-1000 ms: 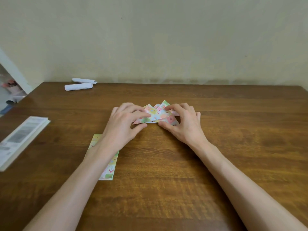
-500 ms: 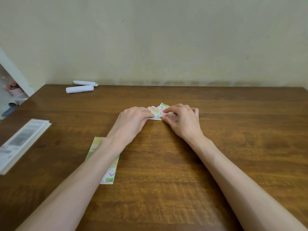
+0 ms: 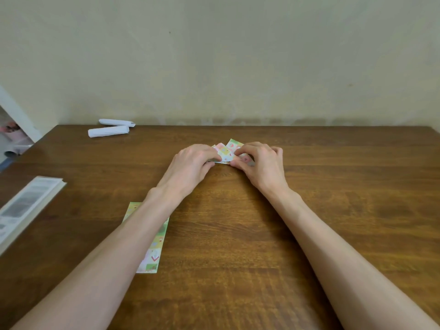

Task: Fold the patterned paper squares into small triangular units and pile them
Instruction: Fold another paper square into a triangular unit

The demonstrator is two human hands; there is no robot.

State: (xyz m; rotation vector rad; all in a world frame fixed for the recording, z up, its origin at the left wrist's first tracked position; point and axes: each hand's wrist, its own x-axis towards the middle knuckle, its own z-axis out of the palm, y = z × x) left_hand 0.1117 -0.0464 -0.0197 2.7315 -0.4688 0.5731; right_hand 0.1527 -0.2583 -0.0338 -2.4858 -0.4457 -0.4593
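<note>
A small bunch of folded patterned paper units, pastel green, pink and yellow, lies on the wooden table at its middle. My left hand pinches the bunch from the left with curled fingers. From the right, my right hand pinches it between thumb and fingertips. Much of the bunch is hidden between my fingers. A strip of unfolded patterned paper lies flat nearer to me, partly under my left forearm.
Two rolled white papers lie at the table's far left corner by the wall. A white booklet sits at the left edge. The table's left edge drops off to a floor with clutter.
Both hands have drawn closer together, squeezing the spread-out folded units into a tighter bunch. The view has shifted slightly.
</note>
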